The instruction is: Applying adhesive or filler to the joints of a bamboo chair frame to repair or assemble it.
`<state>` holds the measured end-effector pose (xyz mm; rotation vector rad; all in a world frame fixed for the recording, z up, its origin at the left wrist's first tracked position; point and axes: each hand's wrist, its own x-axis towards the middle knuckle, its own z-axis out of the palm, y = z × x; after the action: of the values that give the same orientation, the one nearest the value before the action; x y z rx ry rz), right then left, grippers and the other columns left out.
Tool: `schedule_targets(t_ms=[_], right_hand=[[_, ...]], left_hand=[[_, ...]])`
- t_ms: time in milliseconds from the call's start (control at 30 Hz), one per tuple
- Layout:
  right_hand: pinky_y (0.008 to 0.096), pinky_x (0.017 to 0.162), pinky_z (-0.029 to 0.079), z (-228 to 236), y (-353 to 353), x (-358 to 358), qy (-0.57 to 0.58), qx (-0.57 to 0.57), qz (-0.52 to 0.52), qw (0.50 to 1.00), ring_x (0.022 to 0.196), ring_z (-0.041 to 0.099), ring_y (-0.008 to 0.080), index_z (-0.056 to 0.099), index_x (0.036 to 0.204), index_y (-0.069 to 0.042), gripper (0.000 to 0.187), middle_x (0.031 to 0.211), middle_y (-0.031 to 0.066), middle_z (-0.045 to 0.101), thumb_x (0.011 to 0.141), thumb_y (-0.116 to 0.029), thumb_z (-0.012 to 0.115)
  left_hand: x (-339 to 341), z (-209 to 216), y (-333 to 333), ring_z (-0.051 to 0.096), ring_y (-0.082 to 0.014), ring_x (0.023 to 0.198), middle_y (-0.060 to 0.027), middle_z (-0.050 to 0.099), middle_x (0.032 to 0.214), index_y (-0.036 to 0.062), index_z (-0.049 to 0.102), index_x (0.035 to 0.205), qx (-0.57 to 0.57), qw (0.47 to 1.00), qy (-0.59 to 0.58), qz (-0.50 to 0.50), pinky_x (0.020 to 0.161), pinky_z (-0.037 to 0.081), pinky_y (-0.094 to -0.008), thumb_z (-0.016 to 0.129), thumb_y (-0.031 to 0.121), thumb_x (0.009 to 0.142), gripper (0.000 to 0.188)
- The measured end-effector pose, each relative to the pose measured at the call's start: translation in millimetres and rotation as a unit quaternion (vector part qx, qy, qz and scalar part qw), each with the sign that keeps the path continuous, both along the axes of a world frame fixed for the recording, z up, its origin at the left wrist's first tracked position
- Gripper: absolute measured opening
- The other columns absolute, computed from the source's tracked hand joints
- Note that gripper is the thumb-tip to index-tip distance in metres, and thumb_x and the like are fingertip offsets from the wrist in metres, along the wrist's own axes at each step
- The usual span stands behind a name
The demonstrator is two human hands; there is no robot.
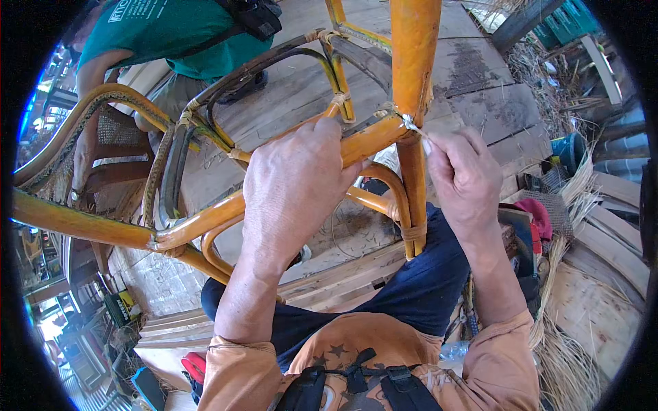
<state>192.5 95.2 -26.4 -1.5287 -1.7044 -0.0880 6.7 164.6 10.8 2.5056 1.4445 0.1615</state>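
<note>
A rattan chair frame (pixel 209 218), glossy orange-yellow, is tilted in front of me. My left hand (pixel 295 181) is wrapped over one of its rails, left of the joint where the rail meets a thick upright pole (pixel 415 58). A pale binding strip (pixel 409 122) is wound at that joint. Its end runs to my right hand (pixel 469 178), which pinches it between thumb and fingers just right of the pole. Other joints of the frame carry tan wrappings. Below, the lower curved legs rest close to my right thigh.
A co-worker in a green shirt (pixel 161 41) bends over at the upper left, beside a dark woven chair part (pixel 116 144). Bundles of loose cane strips (pixel 569 342) and curved wooden pieces (pixel 617 240) lie on the right. Wooden planks (pixel 329 281) lie under the frame.
</note>
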Motion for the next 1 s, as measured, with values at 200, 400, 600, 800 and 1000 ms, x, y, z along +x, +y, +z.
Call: schedule_targets(t_ms=[200,400,600,800,1000], right_hand=[[0.0274,0.051,0.042,13,-6,1,0.060,-0.034,-0.002,0.998,0.056,0.051,0.0167,0.063,0.092,-0.002,0.019,0.072,0.0087,0.055,0.076,0.008,0.063],[0.0318,0.049,0.043,5,-10,4,0.005,-0.023,-0.023,0.999,0.055,0.053,0.0220,0.062,0.089,-0.006,0.018,0.073,0.0078,0.054,0.074,0.002,0.067],[0.0307,0.062,0.046,16,-71,41,0.059,-0.077,-0.199,0.975,0.072,0.059,0.0227,0.065,0.096,-0.005,0.013,0.077,0.0109,0.058,0.085,-0.002,0.059],[0.0343,0.075,0.047,-81,-161,138,0.046,-0.262,-0.263,0.927,0.084,0.061,0.0296,0.064,0.095,-0.003,0.015,0.088,0.0148,0.063,0.083,-0.010,0.060],[0.0439,0.072,0.048,-183,-215,149,0.001,-0.385,-0.325,0.864,0.086,0.060,0.0365,0.066,0.089,-0.007,0.018,0.088,0.0188,0.062,0.083,-0.021,0.057]], left_hand=[[0,-3,1,0.065,-0.0303,0.073,-0.0115,0.066,0.076,0.0107,0.062,0.100,0.010,1.000,0.011,0.002,0.064,0.050,-0.0413,0.071,0.038,0.075,0.038],[0,-3,1,0.065,-0.0312,0.072,-0.0121,0.065,0.073,0.0110,0.062,0.097,0.012,1.000,0.001,0.002,0.063,0.050,-0.0419,0.070,0.038,0.076,0.036],[-1,0,-2,0.065,-0.0316,0.073,-0.0135,0.065,0.076,0.0085,0.061,0.094,0.010,1.000,0.017,0.009,0.063,0.050,-0.0423,0.071,0.036,0.076,0.034],[8,-1,-4,0.064,-0.0361,0.070,-0.0160,0.065,0.074,0.0103,0.062,0.097,0.042,0.998,0.030,0.030,0.061,0.049,-0.0441,0.069,0.041,0.077,0.037],[16,-3,-4,0.063,-0.0369,0.071,-0.0160,0.064,0.076,0.0082,0.062,0.093,0.020,0.998,0.040,0.035,0.062,0.049,-0.0429,0.071,0.035,0.077,0.032]])
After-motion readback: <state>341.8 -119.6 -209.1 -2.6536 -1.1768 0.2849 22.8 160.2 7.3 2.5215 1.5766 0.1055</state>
